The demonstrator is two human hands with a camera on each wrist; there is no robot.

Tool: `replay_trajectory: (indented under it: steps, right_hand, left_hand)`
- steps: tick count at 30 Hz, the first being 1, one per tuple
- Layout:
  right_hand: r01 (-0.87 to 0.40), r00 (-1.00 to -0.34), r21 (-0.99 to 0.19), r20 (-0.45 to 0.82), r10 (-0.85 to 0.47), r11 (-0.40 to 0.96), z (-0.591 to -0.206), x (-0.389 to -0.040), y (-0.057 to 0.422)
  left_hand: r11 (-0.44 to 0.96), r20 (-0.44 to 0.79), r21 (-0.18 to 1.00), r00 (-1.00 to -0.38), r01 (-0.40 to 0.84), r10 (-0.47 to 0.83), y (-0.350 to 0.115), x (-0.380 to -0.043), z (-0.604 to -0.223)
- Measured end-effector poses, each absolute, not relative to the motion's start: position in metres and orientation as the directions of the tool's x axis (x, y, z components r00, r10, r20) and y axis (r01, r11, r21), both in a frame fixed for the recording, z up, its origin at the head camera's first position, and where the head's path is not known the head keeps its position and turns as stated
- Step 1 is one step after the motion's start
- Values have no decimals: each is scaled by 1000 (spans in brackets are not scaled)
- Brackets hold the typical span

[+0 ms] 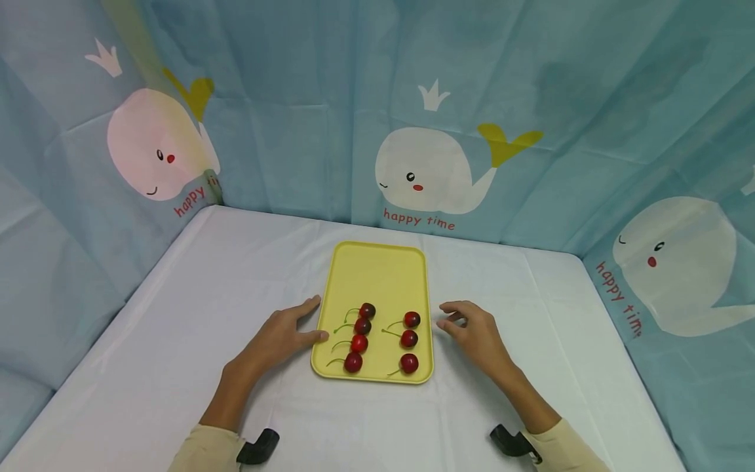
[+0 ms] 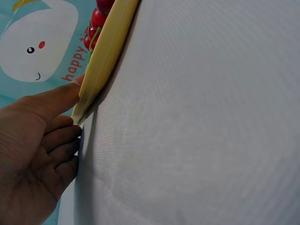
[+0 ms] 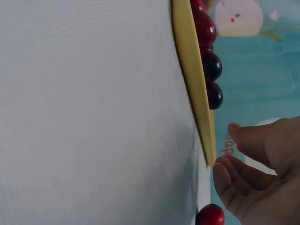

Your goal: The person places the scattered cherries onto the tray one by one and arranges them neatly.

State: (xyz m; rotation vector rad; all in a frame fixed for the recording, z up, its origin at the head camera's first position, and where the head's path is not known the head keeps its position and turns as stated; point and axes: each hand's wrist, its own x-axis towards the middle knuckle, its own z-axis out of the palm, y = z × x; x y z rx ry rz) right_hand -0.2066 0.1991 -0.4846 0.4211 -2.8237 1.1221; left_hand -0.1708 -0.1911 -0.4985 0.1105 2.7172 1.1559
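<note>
A shallow yellow tray (image 1: 382, 275) lies on the white-covered table, with two columns of dark red cherries with green stems in it. Several cherries (image 1: 359, 343) form the left column; three cherries (image 1: 409, 339) stand in the right one. My left hand (image 1: 286, 336) holds the tray's left edge, thumb over the rim and fingers against the outside. Just right of the tray is my right hand (image 1: 474, 331), fingers loosely bent and nothing between them. Below it in the right wrist view, another red cherry (image 3: 211, 214) shows outside the tray, hidden in the head view.
White cloth (image 1: 236, 275) covers the table around the tray. Blue curtains (image 1: 295, 131) printed with whales enclose the back and both sides. Black wrist mounts (image 1: 258, 447) sit at the sleeve cuffs.
</note>
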Motion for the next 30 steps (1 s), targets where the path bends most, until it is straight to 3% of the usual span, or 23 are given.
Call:
replay_trajectory:
  steps: [19, 30]
  right_hand:
    - [-300, -951, -614, 247, -184, 730, -481, -210, 225]
    - [-226, -972, -607, 190, -137, 762, -476, -212, 239]
  left_hand:
    - [696, -136, 718, -980, 2, 143, -192, -171, -498]
    - [692, -138, 722, -979, 4, 150, -192, -170, -495]
